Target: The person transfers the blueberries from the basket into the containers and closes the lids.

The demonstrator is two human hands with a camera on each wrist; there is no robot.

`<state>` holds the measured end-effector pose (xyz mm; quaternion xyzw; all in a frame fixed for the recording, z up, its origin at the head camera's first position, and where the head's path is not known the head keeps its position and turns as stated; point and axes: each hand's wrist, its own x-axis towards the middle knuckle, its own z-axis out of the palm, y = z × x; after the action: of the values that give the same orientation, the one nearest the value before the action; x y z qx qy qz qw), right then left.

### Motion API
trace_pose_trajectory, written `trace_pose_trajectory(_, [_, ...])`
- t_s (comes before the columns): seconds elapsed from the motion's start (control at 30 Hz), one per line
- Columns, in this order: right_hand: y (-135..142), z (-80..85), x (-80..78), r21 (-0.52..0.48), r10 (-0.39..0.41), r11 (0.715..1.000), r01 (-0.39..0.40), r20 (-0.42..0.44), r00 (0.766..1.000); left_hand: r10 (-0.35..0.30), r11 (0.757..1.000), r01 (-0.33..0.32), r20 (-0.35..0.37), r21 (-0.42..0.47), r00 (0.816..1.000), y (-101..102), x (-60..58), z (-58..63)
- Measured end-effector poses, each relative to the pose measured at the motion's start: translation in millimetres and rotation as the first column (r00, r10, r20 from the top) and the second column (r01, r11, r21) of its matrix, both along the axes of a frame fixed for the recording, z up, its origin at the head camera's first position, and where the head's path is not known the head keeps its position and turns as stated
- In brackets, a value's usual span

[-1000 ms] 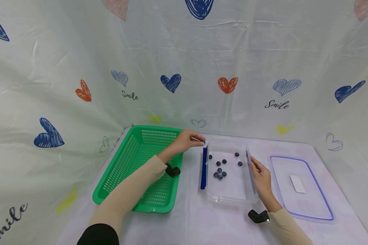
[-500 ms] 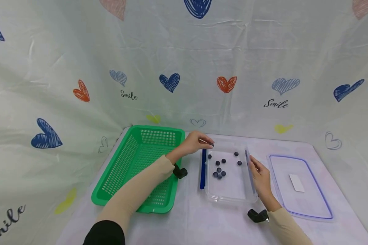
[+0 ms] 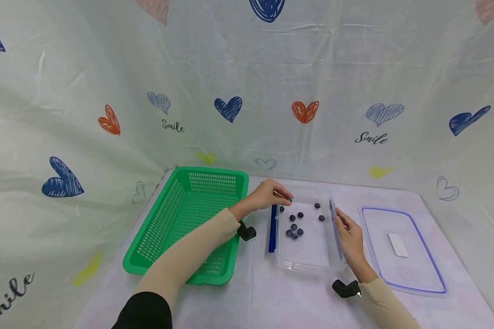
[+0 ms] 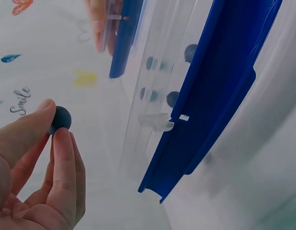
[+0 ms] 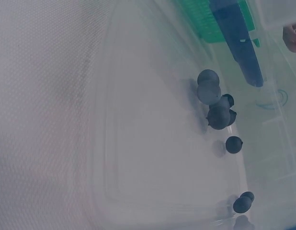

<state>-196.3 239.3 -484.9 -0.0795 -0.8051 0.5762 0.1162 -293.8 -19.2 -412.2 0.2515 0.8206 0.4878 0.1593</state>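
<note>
My left hand (image 3: pixel 269 194) pinches one blueberry (image 4: pixel 62 120) between thumb and fingertips, above the far left corner of a clear plastic box (image 3: pixel 308 266). Several other blueberries (image 3: pixel 300 214) lie scattered on the box floor, with a small cluster left of its middle. Along the box's left side a blue latch flap (image 4: pixel 205 105) hangs folded outward. At the right wall, my right hand (image 3: pixel 351 242) grips the box's side by its raised flap. The right wrist view looks through the clear plastic at blueberries (image 5: pixel 218 117); the right hand itself is out of that view.
A green perforated basket (image 3: pixel 240 219) stands left of the box, under my left forearm. To the right lies a clear lid (image 3: pixel 420 269) with a blue seal and a white label (image 3: pixel 398 245). A heart-printed curtain (image 3: pixel 267 141) hangs behind the table.
Holding the blueberry, my left hand has moved right and slightly down, from beside the basket's far corner to over the box's far left corner. My right hand keeps its place on the box.
</note>
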Motion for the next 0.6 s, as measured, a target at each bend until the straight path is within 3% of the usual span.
trace_pose_trajectory(0.13, [-7.5,17.3,6.2,-0.007,0.002,1.000,-0.002,-0.011,1.000,-0.018,1.000,0.018,0.005,-0.015,1.000,1.3,0.2,-0.4])
trace_pose_trajectory(0.4, [5.9,-13.4,-9.0,0.006,0.001,1.000,-0.001,-0.018,1.000,-0.025,0.998,0.025,0.008,-0.055,1.000,2.3,3.6,-2.2])
trace_pose_trajectory(0.6, [7.6,-21.0,-8.8,0.023,-0.014,1.000,0.014,-0.024,1.000,-0.007,0.997,0.007,0.007,-0.083,1.000,2.8,5.9,-5.8])
